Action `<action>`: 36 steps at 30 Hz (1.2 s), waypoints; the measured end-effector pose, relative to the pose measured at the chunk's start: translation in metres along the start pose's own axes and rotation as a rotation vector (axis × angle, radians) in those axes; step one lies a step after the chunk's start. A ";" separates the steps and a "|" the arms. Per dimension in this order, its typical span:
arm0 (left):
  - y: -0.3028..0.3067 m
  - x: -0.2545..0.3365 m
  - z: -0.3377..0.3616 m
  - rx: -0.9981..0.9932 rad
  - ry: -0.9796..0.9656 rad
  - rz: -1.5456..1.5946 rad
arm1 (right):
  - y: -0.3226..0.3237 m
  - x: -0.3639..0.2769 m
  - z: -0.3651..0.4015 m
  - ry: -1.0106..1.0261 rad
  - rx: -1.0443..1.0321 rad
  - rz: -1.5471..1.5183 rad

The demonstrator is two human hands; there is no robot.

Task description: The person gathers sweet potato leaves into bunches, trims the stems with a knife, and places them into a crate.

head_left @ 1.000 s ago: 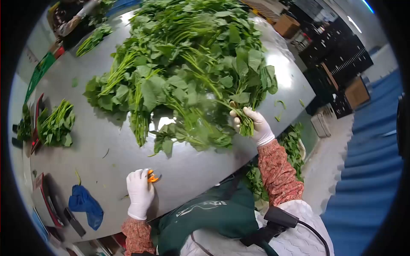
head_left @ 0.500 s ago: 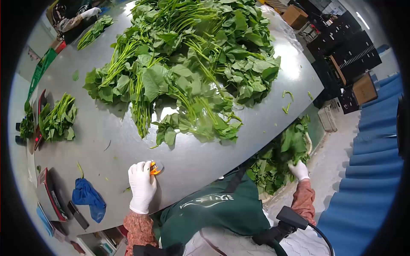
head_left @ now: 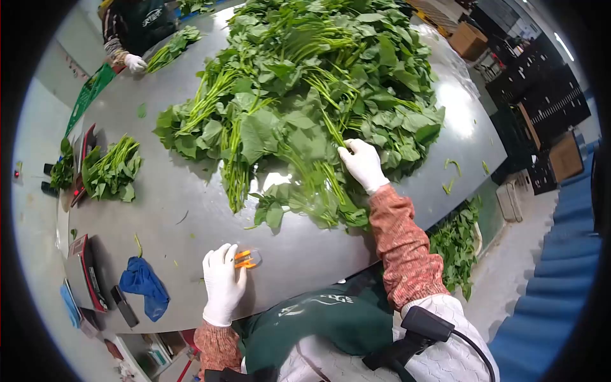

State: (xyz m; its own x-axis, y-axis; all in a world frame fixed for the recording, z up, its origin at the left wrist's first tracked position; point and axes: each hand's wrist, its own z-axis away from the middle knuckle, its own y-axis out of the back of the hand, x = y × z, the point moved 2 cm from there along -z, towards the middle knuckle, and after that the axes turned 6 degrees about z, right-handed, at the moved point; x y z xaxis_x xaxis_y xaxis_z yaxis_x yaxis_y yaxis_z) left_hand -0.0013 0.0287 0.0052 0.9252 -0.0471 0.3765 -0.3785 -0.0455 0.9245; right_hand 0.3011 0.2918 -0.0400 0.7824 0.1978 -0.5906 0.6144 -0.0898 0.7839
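My left hand (head_left: 223, 283), in a white glove, is closed near the table's front edge. Between its thumb and fingers is a small orange tool (head_left: 244, 259) with a clear round part. My right hand (head_left: 364, 167), also gloved, reaches into the front of a big pile of leafy greens (head_left: 267, 134). Its fingertips pinch green stems (head_left: 332, 130) there; part of the grip is hidden by the hand. Loose greens lie just below and left of it, in front of the pile.
A metal table (head_left: 210, 235) carries a separate bunch of greens (head_left: 113, 169), a blue cloth (head_left: 145, 286) and a scale (head_left: 86, 270). More greens (head_left: 455, 248) sit low beyond the right edge. Across the table, a co-worker's gloved hand (head_left: 135, 63) touches another bunch (head_left: 175, 49).
My right hand has come up from the low greens on the right to the pile, with nothing visible carried. The left hand keeps the orange tool. A co-worker's hand has come into view.
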 end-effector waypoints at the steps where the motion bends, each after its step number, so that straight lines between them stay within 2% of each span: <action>1: 0.006 0.002 -0.001 0.036 0.012 0.008 | -0.003 -0.003 -0.005 -0.020 -0.070 -0.232; 2: 0.013 0.008 -0.002 0.096 0.003 0.018 | 0.025 -0.034 0.003 -0.069 -0.232 -0.433; 3: 0.017 0.011 -0.004 0.123 0.022 0.083 | 0.045 -0.058 0.015 -0.148 -0.308 -0.738; 5: 0.020 0.015 -0.013 0.151 0.041 0.220 | 0.055 -0.061 0.031 -0.147 -0.390 -0.926; 8: 0.024 0.043 -0.046 0.221 -0.107 0.345 | 0.059 -0.064 0.054 -0.216 -0.394 -0.844; 12: 0.029 0.085 -0.082 0.272 -0.229 0.569 | 0.062 -0.066 0.084 -0.302 -0.443 -0.941; 16: 0.027 0.112 -0.099 0.213 -0.272 0.739 | 0.068 -0.076 0.100 -0.323 -0.439 -0.989; 18: 0.017 0.117 -0.099 0.190 -0.212 0.828 | 0.070 -0.085 0.104 -0.311 -0.396 -1.005; 21: 0.007 0.127 -0.097 0.155 -0.042 0.999 | 0.070 -0.092 0.111 -0.014 -0.250 -0.607; 22: 0.005 0.129 -0.096 0.118 0.014 1.057 | 0.070 -0.099 0.115 0.255 0.001 -0.314; 23: 0.003 0.130 -0.095 0.080 0.069 1.115 | 0.071 -0.105 0.118 0.410 0.055 -0.144; 25: 0.000 0.129 -0.090 0.029 0.161 1.150 | 0.071 -0.116 0.126 0.526 0.050 0.048; 28: -0.007 0.124 -0.083 0.003 0.197 1.266 | 0.068 -0.119 0.135 0.545 0.080 0.078; 31: -0.016 0.112 -0.076 -0.088 0.212 1.437 | 0.069 -0.119 0.138 0.413 0.013 -0.217; 32: -0.014 0.111 -0.076 -0.089 0.163 1.389 | 0.066 -0.118 0.143 0.251 -0.029 -0.303; 35: -0.010 0.102 -0.074 -0.146 -0.019 1.079 | 0.076 -0.098 0.144 0.346 -0.071 -0.143; 36: -0.007 0.102 -0.072 -0.091 -0.032 1.045 | 0.085 -0.085 0.141 0.375 0.010 -0.073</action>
State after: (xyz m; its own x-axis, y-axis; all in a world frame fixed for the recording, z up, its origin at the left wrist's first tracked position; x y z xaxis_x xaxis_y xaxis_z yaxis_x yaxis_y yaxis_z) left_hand 0.0974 0.0961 0.0417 0.1375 -0.0461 0.9894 -0.9840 0.1079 0.1418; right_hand 0.3018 0.1295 0.0499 0.6456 0.5478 -0.5322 0.6696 -0.0709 0.7394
